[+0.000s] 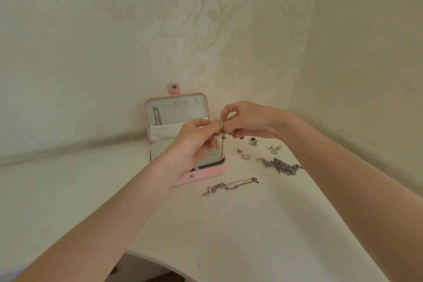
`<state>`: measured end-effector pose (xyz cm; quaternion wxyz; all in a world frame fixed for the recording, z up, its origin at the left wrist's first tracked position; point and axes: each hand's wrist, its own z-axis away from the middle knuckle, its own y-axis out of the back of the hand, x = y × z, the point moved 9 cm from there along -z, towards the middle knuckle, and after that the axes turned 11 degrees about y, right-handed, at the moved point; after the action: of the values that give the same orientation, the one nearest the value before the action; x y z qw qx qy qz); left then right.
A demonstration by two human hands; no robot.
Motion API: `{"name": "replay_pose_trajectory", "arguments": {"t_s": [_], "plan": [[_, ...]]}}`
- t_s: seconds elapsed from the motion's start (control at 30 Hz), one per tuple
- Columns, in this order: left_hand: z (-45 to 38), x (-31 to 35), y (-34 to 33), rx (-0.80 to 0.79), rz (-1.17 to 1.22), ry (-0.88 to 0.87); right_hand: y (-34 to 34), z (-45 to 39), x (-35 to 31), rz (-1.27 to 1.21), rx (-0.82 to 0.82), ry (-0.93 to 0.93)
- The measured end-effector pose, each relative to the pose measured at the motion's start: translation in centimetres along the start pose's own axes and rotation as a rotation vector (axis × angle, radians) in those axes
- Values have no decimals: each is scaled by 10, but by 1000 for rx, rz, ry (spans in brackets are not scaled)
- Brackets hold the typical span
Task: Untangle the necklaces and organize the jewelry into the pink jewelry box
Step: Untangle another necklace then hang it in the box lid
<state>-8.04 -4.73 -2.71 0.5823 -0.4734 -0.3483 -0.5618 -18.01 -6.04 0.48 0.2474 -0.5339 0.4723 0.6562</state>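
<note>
Here a thin gold necklace [222, 144] was pinched at its top by the left hand [196, 142] and the right hand [248, 122], hanging above the open pink jewelry box [201, 173]. The knot should probably be loosened gently, not pulled tight. Other chains [280, 166] and earrings [246, 155] were left on the table [229, 224].

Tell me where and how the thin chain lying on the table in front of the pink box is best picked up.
Probably at its right end, from above. The thin chain lies flat on the table, so only a fingertip pinch from the top works. Its right end is a fairly straight single run; the left end looks bunched, so lifting from the right should let it hang free rather than tighten tangles.
</note>
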Motion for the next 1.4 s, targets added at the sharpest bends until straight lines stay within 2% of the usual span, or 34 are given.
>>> {"name": "replay_pose_trajectory", "arguments": {"t_s": [0.07, 0.2, 0.27, 0.33, 0.4, 0.47, 0.53, 0.6, 0.77, 0.87, 1.03, 1.13, 1.4], "plan": [[1, -1, -1, -12, -24, -1, 1, 0, -1, -3, 13, 8], [2, 1, -1, 39, -281, -73, 1, -2, -1, 1, 22, 9], [3, 2, 1, 52, -324, -88, 3, -2, -1, -19, 34, 10], [3, -2, 1, 4, -178, 0, 5, -1, -1, -55, 53, 13], [4, -12, -5, -111, 27, 157, 8, 0, -3, -92, 65, 22], [8, -19, -13, -227, 107, 266, 7, 1, -5, -74, 52, 33], [11, -21, -19, -328, 164, 310, 6, 2, -6, -29, 33, 43], [13, -19, -20, -356, 159, 302, 8, 4, -5, 26, 31, 37], [6, -10, -2, -142, -75, 171, 14, 7, 0, 132, 55, 11], [8, -4, -2, -112, -75, 116, 13, 6, 2, 59, 74, 17], [6, 9, 13, 86, -171, -78, 1, 7, 13, -131, 18, -7], [8, 12, 13, 65, -206, -116, 4, 6, 18, -199, 51, 7], [14, 25, 0, -30, -373, -150, -3, 5, 8, -114, 23, 65]]}}
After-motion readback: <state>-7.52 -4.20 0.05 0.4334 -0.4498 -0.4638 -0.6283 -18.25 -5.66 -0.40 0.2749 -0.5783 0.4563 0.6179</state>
